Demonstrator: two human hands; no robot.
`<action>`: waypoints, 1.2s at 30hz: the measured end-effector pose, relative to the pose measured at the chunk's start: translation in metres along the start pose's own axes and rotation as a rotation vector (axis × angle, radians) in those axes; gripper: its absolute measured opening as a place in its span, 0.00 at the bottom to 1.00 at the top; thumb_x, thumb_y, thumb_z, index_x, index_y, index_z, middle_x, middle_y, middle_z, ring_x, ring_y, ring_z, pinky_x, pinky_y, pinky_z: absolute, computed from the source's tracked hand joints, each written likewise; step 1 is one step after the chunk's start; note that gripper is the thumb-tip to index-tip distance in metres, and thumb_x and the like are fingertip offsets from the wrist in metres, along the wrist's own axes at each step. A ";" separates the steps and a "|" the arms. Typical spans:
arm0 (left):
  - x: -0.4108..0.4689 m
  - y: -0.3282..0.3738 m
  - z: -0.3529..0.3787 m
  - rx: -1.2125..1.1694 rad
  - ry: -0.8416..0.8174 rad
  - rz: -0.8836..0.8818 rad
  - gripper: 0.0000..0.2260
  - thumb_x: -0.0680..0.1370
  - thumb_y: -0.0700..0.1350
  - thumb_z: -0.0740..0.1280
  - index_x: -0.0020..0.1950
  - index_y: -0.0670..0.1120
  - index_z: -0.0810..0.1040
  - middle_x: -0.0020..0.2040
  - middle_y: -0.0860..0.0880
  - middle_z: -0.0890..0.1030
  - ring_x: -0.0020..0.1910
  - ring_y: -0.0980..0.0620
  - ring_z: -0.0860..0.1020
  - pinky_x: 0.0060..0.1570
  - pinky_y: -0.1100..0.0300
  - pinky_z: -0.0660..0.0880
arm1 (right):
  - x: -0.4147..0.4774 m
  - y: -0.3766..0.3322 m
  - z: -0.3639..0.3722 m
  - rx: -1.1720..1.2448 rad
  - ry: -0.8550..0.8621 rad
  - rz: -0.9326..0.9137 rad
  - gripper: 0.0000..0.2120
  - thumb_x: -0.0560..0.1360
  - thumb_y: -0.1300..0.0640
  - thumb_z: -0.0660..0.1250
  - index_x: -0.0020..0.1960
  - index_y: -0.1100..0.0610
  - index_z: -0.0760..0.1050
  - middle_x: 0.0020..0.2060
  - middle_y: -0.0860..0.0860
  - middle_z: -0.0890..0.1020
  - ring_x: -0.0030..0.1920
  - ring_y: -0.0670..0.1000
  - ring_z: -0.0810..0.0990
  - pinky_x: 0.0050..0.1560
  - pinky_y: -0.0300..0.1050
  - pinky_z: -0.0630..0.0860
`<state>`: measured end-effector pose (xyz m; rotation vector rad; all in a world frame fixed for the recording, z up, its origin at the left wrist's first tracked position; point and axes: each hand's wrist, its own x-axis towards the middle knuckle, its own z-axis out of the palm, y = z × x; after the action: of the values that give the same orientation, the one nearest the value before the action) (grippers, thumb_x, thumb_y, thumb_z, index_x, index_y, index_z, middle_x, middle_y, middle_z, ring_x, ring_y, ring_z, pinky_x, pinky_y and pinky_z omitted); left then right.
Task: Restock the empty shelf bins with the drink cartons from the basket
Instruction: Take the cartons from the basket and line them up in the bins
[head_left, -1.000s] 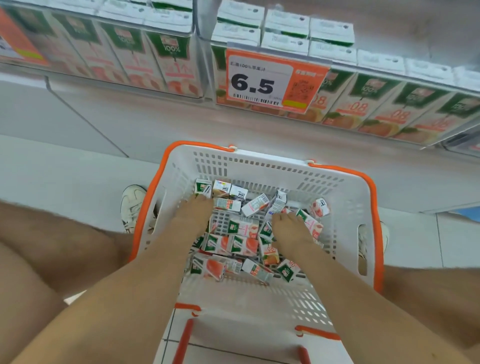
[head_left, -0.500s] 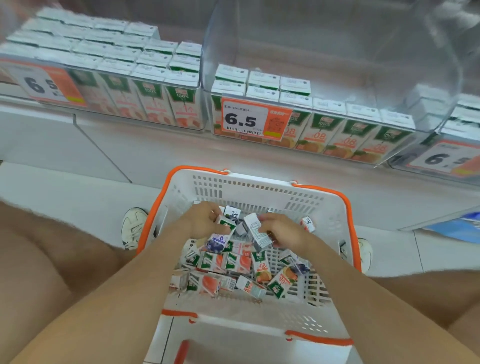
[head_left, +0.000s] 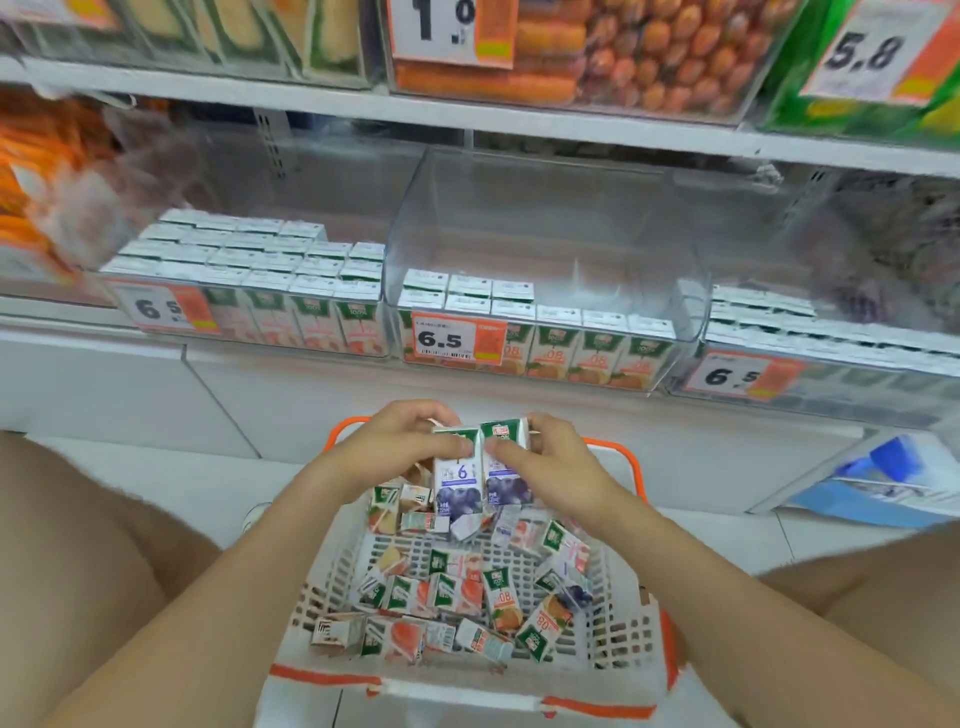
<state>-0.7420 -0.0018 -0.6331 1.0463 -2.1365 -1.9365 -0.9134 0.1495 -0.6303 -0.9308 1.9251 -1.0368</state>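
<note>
Two purple-and-white drink cartons stand side by side above the basket. My left hand grips the left carton; my right hand grips the right carton. Below them the white basket with orange rim holds several small cartons lying jumbled. On the low shelf ahead, the middle clear bin has orange-juice cartons along its front and free space behind them. The left bin is packed with cartons.
A third bin with cartons sits at the right. Orange price tags reading 6.5 hang on the bin fronts. An upper shelf carries other goods. My bare knees flank the basket. A blue package lies on the floor at right.
Both hands rose out of the basket, each now holding a purple carton upright side by side. The view tilted up, showing the shelf bins and the upper shelf.
</note>
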 end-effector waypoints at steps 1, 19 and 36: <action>-0.003 0.007 0.001 0.023 0.021 0.033 0.18 0.72 0.56 0.81 0.55 0.49 0.83 0.44 0.49 0.83 0.40 0.52 0.79 0.41 0.52 0.75 | -0.002 -0.006 -0.006 -0.039 0.018 -0.018 0.24 0.76 0.43 0.74 0.56 0.64 0.77 0.44 0.64 0.82 0.36 0.58 0.79 0.38 0.54 0.77; 0.028 0.184 0.101 0.188 0.332 0.671 0.06 0.84 0.50 0.68 0.59 0.55 0.72 0.47 0.52 0.81 0.42 0.44 0.79 0.42 0.47 0.78 | -0.019 -0.095 -0.190 -0.333 0.683 -0.489 0.07 0.71 0.50 0.68 0.48 0.48 0.79 0.37 0.44 0.84 0.41 0.47 0.82 0.43 0.49 0.79; 0.083 0.231 0.182 0.158 0.300 0.741 0.08 0.82 0.49 0.72 0.59 0.56 0.78 0.51 0.56 0.84 0.49 0.53 0.82 0.51 0.58 0.79 | 0.038 0.013 -0.357 -0.966 0.723 -0.182 0.26 0.79 0.69 0.68 0.75 0.59 0.69 0.61 0.64 0.75 0.54 0.68 0.77 0.48 0.58 0.75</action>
<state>-0.9918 0.1035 -0.4922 0.4101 -2.0984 -1.2062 -1.2394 0.2430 -0.5110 -1.3702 3.1138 -0.5086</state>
